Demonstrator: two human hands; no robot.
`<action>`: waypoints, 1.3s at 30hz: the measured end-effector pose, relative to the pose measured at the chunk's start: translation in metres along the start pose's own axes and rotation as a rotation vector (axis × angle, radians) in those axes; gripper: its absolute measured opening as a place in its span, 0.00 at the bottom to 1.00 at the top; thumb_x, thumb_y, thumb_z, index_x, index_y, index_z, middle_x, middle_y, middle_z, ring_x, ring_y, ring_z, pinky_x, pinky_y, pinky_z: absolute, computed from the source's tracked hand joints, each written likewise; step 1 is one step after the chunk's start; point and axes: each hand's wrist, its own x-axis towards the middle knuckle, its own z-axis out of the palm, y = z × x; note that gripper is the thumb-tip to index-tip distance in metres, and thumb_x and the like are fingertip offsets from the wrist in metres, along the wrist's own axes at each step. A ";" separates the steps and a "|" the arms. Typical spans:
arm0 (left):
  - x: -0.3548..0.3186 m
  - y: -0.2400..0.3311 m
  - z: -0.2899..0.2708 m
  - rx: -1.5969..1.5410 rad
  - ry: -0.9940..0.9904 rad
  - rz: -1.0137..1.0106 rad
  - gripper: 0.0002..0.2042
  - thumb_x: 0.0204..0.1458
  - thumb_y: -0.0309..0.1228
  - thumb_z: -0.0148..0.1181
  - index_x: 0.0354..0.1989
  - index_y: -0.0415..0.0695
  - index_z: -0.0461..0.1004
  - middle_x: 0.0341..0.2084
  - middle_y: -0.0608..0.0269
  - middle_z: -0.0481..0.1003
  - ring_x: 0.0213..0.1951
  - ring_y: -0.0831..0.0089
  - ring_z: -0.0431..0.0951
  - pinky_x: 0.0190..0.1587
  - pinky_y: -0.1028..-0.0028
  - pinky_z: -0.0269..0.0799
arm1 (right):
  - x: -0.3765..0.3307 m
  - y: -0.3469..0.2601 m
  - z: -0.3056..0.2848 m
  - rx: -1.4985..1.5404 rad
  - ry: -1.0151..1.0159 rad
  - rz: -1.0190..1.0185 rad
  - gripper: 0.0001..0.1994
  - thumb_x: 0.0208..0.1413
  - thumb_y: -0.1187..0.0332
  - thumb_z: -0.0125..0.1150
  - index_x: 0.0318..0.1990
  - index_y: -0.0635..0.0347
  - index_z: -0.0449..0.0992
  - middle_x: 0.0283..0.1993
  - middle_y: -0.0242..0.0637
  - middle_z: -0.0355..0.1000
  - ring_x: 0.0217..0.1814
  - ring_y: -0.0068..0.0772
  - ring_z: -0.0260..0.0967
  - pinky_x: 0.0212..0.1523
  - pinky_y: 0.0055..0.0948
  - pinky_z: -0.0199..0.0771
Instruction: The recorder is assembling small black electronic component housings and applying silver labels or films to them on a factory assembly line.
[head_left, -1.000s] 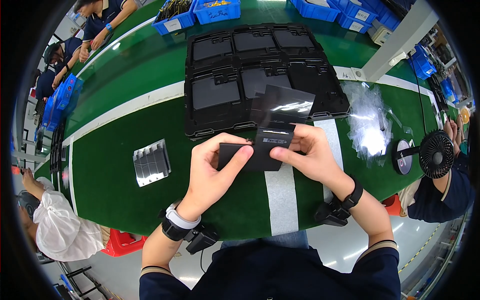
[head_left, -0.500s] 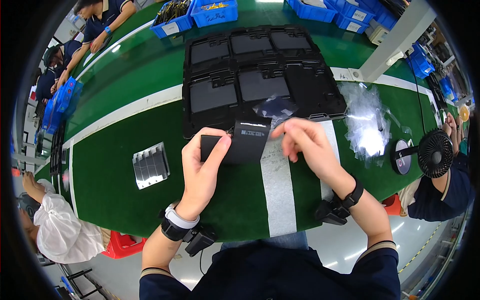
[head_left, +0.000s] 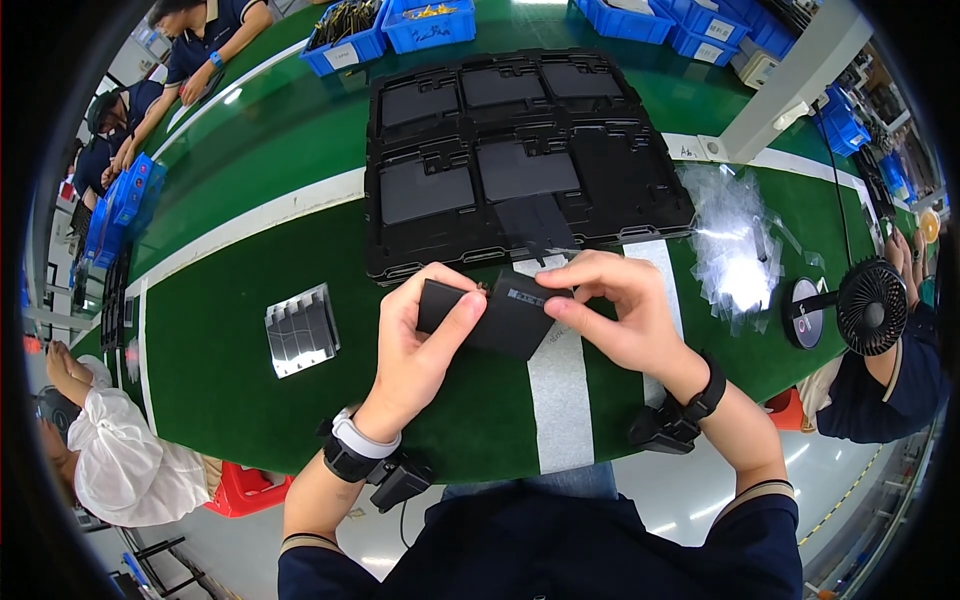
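Note:
Over the green mat I hold a flat black pack (head_left: pixel 515 325) with small pale printing and a tiny coppery piece at its upper edge. My left hand (head_left: pixel 425 330) pinches its left end between thumb and fingers. The thumb and fingers of my right hand (head_left: pixel 625 310) close on its upper right corner. Just beyond the pack, a dark thin sheet (head_left: pixel 535 222) lies over the front edge of a black moulded tray (head_left: pixel 625 190). Several dark flat rectangular pieces (head_left: pixel 428 188) sit in the tray's compartments; the front right compartment holds none.
Silver-grey strip sheets (head_left: pixel 302 335) lie on the left of the mat. At right are a heap of clear film pieces (head_left: pixel 735 250) and a small black fan (head_left: pixel 868 308). Blue bins (head_left: pixel 430 25) stand at the back, near a white post (head_left: pixel 795 80). Other people sit around the table.
My right hand has come from beside the pack to grip its right corner. The pack has tilted and moved slightly nearer. The dark sheet now lies flatter across the tray edge.

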 end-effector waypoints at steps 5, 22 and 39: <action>-0.004 0.001 -0.001 0.006 -0.033 -0.030 0.05 0.50 0.26 0.57 0.28 0.38 0.70 0.22 0.69 0.71 0.27 0.86 0.68 0.30 0.84 0.63 | 0.005 -0.006 0.012 -0.342 -0.090 -0.308 0.17 0.44 0.80 0.58 0.45 0.65 0.73 0.51 0.45 0.69 0.46 0.41 0.70 0.54 0.35 0.63; -0.003 -0.001 -0.001 0.218 -0.017 0.225 0.04 0.46 0.24 0.58 0.26 0.36 0.71 0.20 0.65 0.73 0.23 0.85 0.70 0.26 0.83 0.64 | 0.003 -0.005 0.002 0.332 -0.077 0.355 0.08 0.55 0.69 0.56 0.36 0.64 0.77 0.33 0.33 0.75 0.33 0.17 0.69 0.32 0.19 0.68; 0.001 0.000 -0.001 0.168 -0.063 -0.043 0.05 0.46 0.25 0.59 0.23 0.37 0.72 0.16 0.66 0.73 0.21 0.85 0.70 0.24 0.83 0.64 | 0.005 -0.009 -0.009 -0.344 -0.369 0.108 0.06 0.49 0.73 0.57 0.23 0.65 0.72 0.17 0.39 0.65 0.15 0.27 0.61 0.17 0.26 0.56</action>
